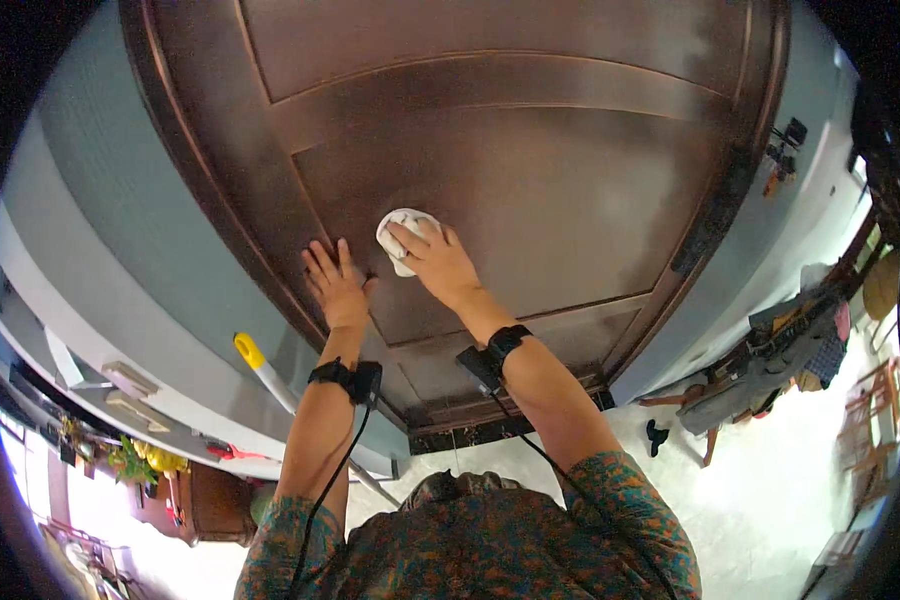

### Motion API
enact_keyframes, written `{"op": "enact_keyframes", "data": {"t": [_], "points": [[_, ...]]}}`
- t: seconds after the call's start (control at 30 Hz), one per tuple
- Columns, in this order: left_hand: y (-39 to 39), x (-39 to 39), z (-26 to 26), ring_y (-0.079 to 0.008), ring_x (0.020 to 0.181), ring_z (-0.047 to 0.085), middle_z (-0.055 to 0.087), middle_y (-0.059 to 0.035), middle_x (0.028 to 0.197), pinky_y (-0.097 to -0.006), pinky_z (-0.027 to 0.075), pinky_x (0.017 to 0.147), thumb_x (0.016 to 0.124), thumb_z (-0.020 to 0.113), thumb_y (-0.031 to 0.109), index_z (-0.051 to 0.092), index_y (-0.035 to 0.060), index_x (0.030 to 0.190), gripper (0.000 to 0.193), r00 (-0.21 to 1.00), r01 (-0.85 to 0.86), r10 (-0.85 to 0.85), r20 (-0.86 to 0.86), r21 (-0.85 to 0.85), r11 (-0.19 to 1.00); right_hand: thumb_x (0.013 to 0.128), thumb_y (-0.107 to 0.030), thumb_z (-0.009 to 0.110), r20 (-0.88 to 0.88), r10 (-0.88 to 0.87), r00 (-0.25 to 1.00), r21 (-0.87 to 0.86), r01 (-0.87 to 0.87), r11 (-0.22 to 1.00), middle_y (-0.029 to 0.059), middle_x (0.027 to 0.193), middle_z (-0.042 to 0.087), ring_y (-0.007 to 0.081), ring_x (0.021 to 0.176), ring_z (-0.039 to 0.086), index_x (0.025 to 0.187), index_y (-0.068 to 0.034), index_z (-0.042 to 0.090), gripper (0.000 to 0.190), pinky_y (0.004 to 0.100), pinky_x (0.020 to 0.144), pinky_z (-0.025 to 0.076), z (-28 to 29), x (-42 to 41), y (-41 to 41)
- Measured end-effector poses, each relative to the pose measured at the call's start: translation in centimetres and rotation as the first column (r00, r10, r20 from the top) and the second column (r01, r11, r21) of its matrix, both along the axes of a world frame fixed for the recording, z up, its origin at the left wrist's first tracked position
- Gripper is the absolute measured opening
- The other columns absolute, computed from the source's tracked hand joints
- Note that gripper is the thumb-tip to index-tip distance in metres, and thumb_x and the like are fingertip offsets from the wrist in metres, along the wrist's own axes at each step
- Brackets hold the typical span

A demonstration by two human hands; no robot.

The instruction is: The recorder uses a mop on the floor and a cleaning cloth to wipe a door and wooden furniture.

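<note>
A large brown panelled door (570,202) stands before me, with raised mouldings around its panels. My right hand (439,262) presses a bunched white cloth (391,234) against the lower-middle panel. Just left of it, my left hand (337,289) lies flat on the door with fingers spread and holds nothing. Each wrist bears a black strap with a small box and a cable.
A pole with a yellow end (249,350) leans at the left by the grey wall (187,247). Clothes (765,360) hang over a wooden rack at the right. A small black object (655,436) lies on the pale floor. A wooden cabinet (217,502) stands lower left.
</note>
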State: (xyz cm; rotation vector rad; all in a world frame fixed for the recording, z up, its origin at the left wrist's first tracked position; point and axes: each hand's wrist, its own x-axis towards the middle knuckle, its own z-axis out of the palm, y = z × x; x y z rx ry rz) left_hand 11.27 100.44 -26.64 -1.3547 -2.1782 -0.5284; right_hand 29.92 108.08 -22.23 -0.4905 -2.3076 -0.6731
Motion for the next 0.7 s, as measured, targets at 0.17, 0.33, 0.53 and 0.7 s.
{"op": "enact_keyframes", "data": {"t": [0.17, 0.33, 0.53, 0.7], "points": [[0.2, 0.9, 2.4, -0.0454, 0.142, 0.0, -0.003, -0.0256, 0.155, -0.0584, 0.019, 0.111, 0.079, 0.07, 0.045, 0.014, 0.0146, 0.151, 0.096, 0.999, -0.037, 0.039, 0.024, -0.078, 0.996, 0.083, -0.005, 0.056, -0.574, -0.4, 0.714, -0.303, 0.269, 0.914, 0.0164, 0.131, 0.048, 0.0354, 0.117, 0.046, 0.127, -0.012, 0.057, 0.045, 0.0482, 0.096, 0.04, 6.4, 8.7, 7.5], [-0.4, 0.7, 3.7, -0.046, 0.142, 0.001, -0.003, -0.0262, 0.154, -0.0589, 0.019, 0.11, 0.079, 0.07, 0.045, 0.016, 0.014, 0.15, 0.095, 0.999, -0.025, 0.023, -0.032, -0.038, 0.999, 0.076, 0.0, 0.059, -0.798, -0.462, 0.388, -0.304, 0.402, 0.864, 0.0177, 0.129, 0.049, 0.04, 0.112, 0.047, 0.135, -0.017, 0.051, 0.062, 0.0488, 0.096, 0.039, 11.3, 14.6, 7.8], [-1.7, 0.1, 2.2, -0.0446, 0.142, 0.006, 0.001, -0.0252, 0.154, -0.0578, 0.02, 0.11, 0.076, 0.074, 0.043, 0.017, 0.0153, 0.15, 0.097, 0.996, 0.024, -0.016, -0.091, 0.091, 0.996, 0.084, -0.018, 0.059, -0.577, -0.154, 0.802, -0.225, 0.025, 0.974, 0.0166, 0.112, 0.058, 0.0349, 0.107, 0.054, 0.113, -0.007, 0.057, 0.032, 0.0449, 0.08, 0.048, 10.2, 0.5, -0.7], [-1.9, 1.1, 2.9, -0.0438, 0.142, 0.008, 0.004, -0.0243, 0.155, -0.0554, 0.021, 0.111, 0.073, 0.075, 0.044, 0.018, 0.0168, 0.15, 0.1, 0.999, -0.035, 0.036, -0.035, 0.027, 0.999, 0.087, -0.018, 0.052, -0.265, 0.047, 0.963, -0.004, -0.05, 0.999, 0.0099, 0.13, 0.051, 0.0304, 0.121, 0.045, 0.128, -0.02, 0.055, 0.041, 0.0453, 0.094, 0.044, 8.4, 2.1, -0.2]]}}
